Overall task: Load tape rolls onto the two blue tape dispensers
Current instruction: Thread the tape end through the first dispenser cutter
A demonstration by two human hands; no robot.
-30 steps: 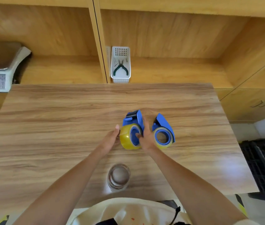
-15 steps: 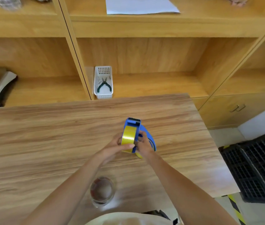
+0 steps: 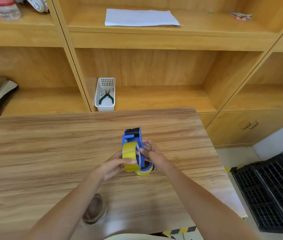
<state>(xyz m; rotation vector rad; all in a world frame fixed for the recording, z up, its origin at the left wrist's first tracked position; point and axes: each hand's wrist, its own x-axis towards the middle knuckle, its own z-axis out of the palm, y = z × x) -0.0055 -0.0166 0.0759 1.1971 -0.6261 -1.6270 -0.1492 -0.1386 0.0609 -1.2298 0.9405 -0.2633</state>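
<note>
1. the wooden table [image 3: 50, 153] fills the middle and lower frame, with wooden shelving [image 3: 154, 40] across the top; the work goes on just right of the frame's centre

2. the left hand [image 3: 114, 166] comes in from the lower left and grips the yellow tape roll [image 3: 129, 156], thumb laid over its outer band, fingers hidden behind it; the right hand [image 3: 152, 152] comes in from the lower right, its fingers curled on the side of the blue tape dispenser [image 3: 133, 141]

3. that dispenser stands lifted on edge in mid-frame, its dark cutter end pointing toward the top of the frame; the roll sits against its left side plate, apparently on the hub

4. the second dispenser [image 3: 146, 169] lies on the table just below and behind the first, mostly hidden, with a yellow roll of its own showing at its lower edge; it looks loaded already

5. the step in hand, as i judge it, is seating the roll: press it square along the hub axis, steady the frame with the right hand, keep fingertips off the cutter, and check the tape's free end faces the blade

6. a white basket [image 3: 104, 94] holding pliers [image 3: 106, 97] sits on the shelf above centre; a brownish tape roll [image 3: 94, 210] lies at lower centre
</note>
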